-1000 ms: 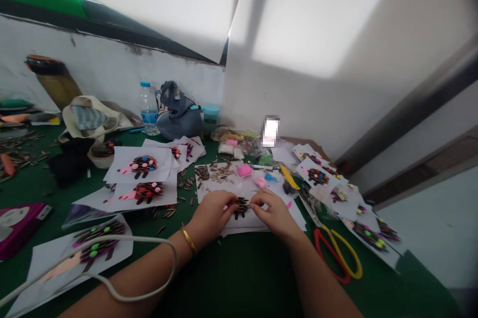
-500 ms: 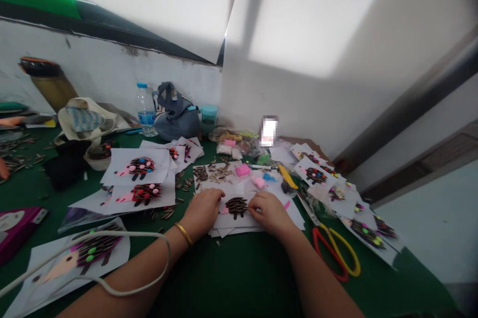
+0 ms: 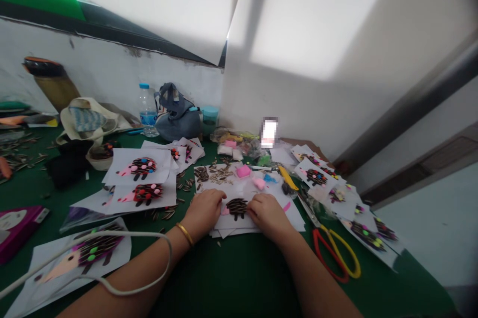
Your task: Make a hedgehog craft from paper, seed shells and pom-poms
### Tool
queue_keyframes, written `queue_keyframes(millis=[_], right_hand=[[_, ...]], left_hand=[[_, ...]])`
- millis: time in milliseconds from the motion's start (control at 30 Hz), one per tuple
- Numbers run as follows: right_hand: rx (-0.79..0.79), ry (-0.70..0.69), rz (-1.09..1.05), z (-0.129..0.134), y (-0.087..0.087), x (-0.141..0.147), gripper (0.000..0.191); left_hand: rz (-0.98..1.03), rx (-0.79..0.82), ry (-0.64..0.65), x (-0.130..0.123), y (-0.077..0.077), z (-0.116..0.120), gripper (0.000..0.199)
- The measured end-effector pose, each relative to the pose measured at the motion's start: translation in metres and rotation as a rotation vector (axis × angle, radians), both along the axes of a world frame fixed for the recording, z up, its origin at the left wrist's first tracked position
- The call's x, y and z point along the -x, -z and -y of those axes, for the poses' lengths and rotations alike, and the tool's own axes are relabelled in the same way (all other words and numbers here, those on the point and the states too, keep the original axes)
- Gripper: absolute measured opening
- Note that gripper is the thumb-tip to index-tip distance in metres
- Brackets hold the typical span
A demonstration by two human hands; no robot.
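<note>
Flanking a seemingly fragile hedgehog picture [image 3: 236, 206], best held by its edges, the left hand [image 3: 204, 211] and right hand [image 3: 269, 214] are resting curled, grips unclear.

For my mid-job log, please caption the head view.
Left hand and right hand flank a seed-covered hedgehog figure on white paper, scissors to the right.

The left hand [image 3: 203, 212] has drawn away toward nine o'clock from the hedgehog [image 3: 236, 207], whose pink snout [image 3: 224, 211], mostly covered a second ago, now shows.
</note>
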State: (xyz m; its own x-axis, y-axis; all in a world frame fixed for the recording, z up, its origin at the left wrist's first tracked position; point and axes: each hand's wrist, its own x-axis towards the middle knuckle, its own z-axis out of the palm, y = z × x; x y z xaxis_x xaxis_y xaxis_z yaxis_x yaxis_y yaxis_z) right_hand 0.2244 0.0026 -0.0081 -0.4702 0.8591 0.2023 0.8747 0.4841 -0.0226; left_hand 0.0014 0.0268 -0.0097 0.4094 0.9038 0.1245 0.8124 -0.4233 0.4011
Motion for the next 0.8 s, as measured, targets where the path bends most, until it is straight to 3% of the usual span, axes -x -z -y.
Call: queue_keyframes(millis=[300, 500, 667, 800], right_hand=[[0.063, 0.012, -0.125, -0.002, -0.001, -0.006, 0.006], [0.03, -0.014, -0.317, -0.001, -0.003, -0.007, 0.02], [0.052, -0.011, -0.291, 0.004, -0.005, 0.006, 0.035], [0.1, 0.005, -0.255, 0.005, -0.005, 0.013, 0.035]], left_hand=[[-0.039, 0.013, 0.082, 0.004, -0.004, 0.001, 0.033], [-0.048, -0.014, 0.082, 0.002, -0.004, 0.005, 0.024], [-0.076, -0.044, 0.076, 0.002, -0.003, 0.006, 0.024], [-0.09, -0.048, 0.082, 0.002, -0.003, 0.005, 0.022]])
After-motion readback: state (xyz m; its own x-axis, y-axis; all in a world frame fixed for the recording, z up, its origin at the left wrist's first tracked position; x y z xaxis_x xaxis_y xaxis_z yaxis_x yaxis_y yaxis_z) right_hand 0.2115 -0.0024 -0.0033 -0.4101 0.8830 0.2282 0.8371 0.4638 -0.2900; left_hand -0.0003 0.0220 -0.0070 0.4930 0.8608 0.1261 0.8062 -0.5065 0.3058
